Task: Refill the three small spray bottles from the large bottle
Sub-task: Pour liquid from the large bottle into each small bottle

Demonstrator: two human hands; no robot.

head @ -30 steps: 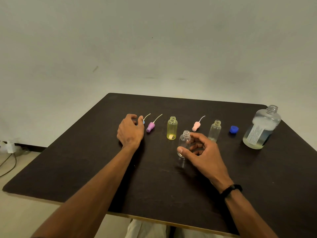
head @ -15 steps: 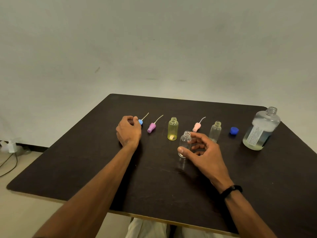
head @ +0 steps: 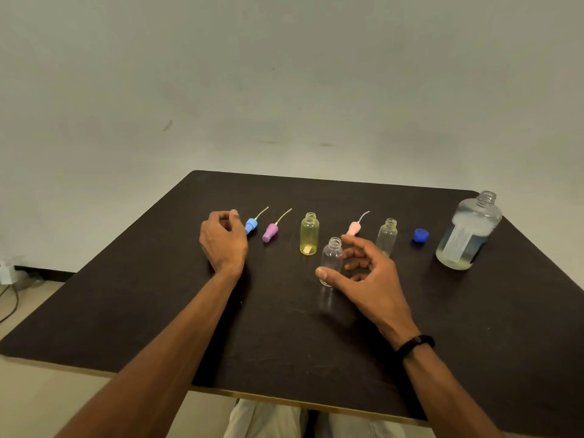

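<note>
Your right hand (head: 368,273) is curling loosely around the near clear small bottle (head: 331,260) on the table (head: 158,311); your left hand (head: 222,240) is resting loosely curled beside the blue sprayer cap (head: 251,225). The large bottle (head: 467,232) is standing uncapped, far right.

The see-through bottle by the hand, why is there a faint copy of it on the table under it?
Head view: the dark table is glossy and mirrors the clear bottle beside the right hand. The light is soft, so shadows are faint.
</note>
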